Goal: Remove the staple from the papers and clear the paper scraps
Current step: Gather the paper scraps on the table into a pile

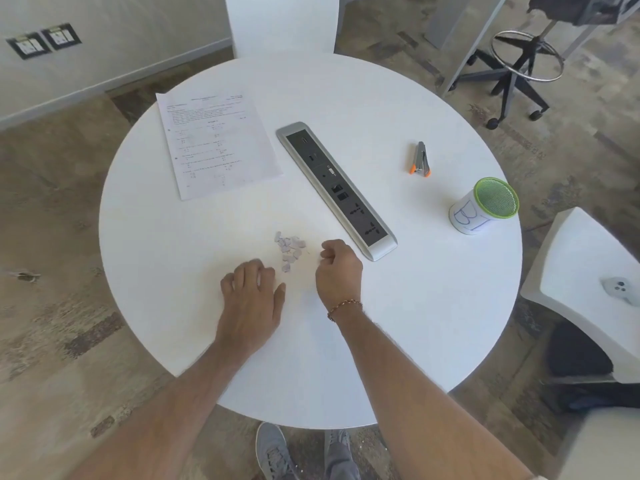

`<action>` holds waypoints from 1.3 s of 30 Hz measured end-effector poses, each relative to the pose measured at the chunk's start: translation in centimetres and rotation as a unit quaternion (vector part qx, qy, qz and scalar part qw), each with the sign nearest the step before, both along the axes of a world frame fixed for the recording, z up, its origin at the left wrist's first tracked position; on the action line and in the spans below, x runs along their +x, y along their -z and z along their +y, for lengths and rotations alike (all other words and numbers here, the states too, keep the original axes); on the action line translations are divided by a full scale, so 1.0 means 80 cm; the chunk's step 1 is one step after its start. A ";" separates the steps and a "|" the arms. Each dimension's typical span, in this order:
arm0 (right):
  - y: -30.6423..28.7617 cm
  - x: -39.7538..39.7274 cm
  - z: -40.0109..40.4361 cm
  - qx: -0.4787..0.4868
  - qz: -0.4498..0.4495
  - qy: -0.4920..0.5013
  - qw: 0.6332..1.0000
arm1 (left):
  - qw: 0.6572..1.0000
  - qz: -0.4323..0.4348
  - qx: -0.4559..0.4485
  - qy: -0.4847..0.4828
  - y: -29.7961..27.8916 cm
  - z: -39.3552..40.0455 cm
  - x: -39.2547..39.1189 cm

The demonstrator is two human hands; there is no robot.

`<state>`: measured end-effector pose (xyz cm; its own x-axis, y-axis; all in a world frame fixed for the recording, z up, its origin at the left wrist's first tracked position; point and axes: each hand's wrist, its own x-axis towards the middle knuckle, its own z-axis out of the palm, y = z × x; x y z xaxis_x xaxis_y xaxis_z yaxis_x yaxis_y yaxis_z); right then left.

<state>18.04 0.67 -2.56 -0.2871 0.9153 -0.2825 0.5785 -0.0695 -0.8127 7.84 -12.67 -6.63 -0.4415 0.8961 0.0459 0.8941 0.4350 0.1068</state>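
**Scrap pile between both hands on round white surface**

The surface (415, 306) is a smooth, round white top. A small pile of pale, irregular paper scraps (290, 249) lies near its front edge. The left hand (251, 296) rests palm-down just left of the pile, fingers bent loosely and grasping nothing. The right hand (337, 268) sits just right of the pile with fingers curled inward; whether they pinch a scrap cannot be told from this angle. A beaded bracelet (344, 306) circles the right wrist.

The papers (216, 143), flat printed sheets, lie at the far left of the surface, well apart from the hands. A long grey power strip (336, 188) with a dark socket panel runs diagonally across the centre. A metal staple remover (419, 159) with orange tips lies to the right. A cylindrical cup (483, 206) with a green mesh rim stands near the right edge.
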 end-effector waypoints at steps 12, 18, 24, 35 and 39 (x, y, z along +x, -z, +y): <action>0.000 0.013 0.003 -0.082 -0.046 -0.086 0.992 | 0.996 -0.054 0.024 0.067 0.001 0.043 -0.002; 0.003 0.008 0.006 -0.076 -0.063 -0.104 0.990 | 0.995 -0.079 0.059 -0.008 -0.005 0.039 -0.026; 0.001 0.005 0.015 -0.106 -0.079 -0.118 0.984 | 0.984 -0.177 -0.018 -0.010 0.002 0.056 -0.037; -0.001 0.006 0.014 -0.120 -0.071 -0.112 0.984 | 0.997 -0.071 -0.019 -0.003 -0.009 -0.002 0.009; -0.004 0.007 0.013 -0.118 -0.074 -0.115 0.984 | 0.993 -0.084 -0.086 -0.008 0.002 -0.013 0.027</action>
<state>18.60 1.70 -2.20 -0.4183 0.7349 -0.5338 0.7115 -0.1001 -0.6955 10.03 -13.74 -6.81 -0.4445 0.8769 -0.1830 0.8625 0.4741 0.1767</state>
